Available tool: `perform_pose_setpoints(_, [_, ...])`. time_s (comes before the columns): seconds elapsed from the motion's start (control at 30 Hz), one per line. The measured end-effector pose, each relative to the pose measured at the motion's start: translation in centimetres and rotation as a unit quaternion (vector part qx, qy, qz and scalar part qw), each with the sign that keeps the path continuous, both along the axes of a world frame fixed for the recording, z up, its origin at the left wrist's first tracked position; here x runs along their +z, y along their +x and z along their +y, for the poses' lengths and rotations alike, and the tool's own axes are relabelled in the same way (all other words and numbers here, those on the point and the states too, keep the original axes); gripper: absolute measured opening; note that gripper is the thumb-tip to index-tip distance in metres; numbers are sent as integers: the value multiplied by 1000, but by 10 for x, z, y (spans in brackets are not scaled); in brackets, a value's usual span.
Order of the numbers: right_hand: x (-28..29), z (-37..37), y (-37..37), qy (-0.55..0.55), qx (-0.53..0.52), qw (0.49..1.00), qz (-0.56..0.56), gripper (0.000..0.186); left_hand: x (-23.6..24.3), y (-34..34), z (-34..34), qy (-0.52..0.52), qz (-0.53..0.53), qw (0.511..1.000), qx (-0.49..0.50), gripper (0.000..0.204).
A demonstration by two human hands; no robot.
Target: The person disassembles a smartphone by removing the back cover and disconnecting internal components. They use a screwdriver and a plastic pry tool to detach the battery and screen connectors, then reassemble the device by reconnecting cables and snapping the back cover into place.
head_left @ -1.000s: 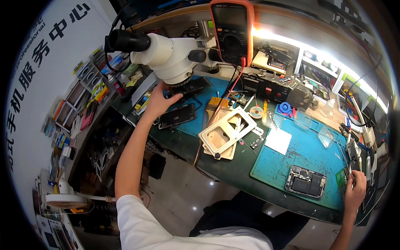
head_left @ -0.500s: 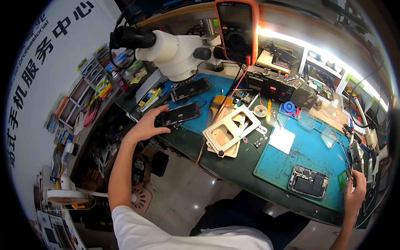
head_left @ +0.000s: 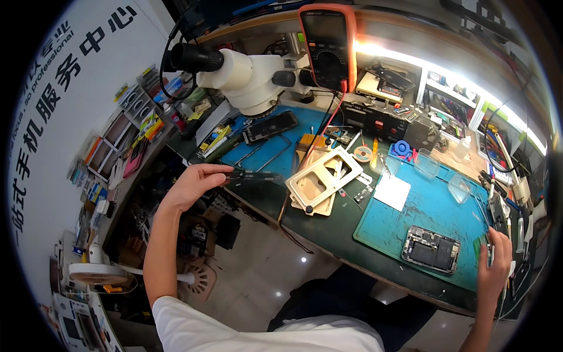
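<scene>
My left hand pinches a phone screen at its left end, between thumb and fingers. The dark panel is seen nearly edge-on and slightly blurred, raised above the near edge of the bench's left part. At the far right, my right hand is at the edge of the blue mat, with curled fingers beside a small green piece. Slim metal tweezers show just beyond its fingertips; what the fingers hold is hidden. An opened phone with its inner parts exposed lies on the mat, left of that hand.
Another dark phone screen lies under the white microscope. Cream-coloured phone moulds are stacked mid-bench. A white square sheet and clear plastic trays sit on the mat. An orange-cased multimeter stands at the back.
My left hand has taken hold of the nearer phone screen and lifted it off the mat, tilting it edge-on. My right hand stays by the mat's right edge, its fingers shifted slightly.
</scene>
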State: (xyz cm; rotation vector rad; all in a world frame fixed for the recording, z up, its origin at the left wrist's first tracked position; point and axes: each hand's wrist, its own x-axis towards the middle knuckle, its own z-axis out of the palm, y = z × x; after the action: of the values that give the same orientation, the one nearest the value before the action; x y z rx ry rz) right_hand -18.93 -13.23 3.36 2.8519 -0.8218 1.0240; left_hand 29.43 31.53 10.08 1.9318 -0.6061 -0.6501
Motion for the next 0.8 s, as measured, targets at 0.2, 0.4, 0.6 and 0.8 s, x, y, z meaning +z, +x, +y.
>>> perform_pose_setpoints(0.2, [55,62,69,45,261,962,-69,41,10,-75,-77,-137,209,966,-62,52])
perform_pose_setpoints(0.4, [55,73,78,400,339,851,-30,43,-6,-181,-165,-19,424,889,-170,72])
perform_pose_setpoints(0.6, [36,58,41,721,263,637,-71,31,-23,-177,-198,65,173,910,-372,61])
perform_pose_setpoints(0.8, [29,63,36,725,253,640,-37,28,-31,-201,-216,-53,373,894,-243,41])
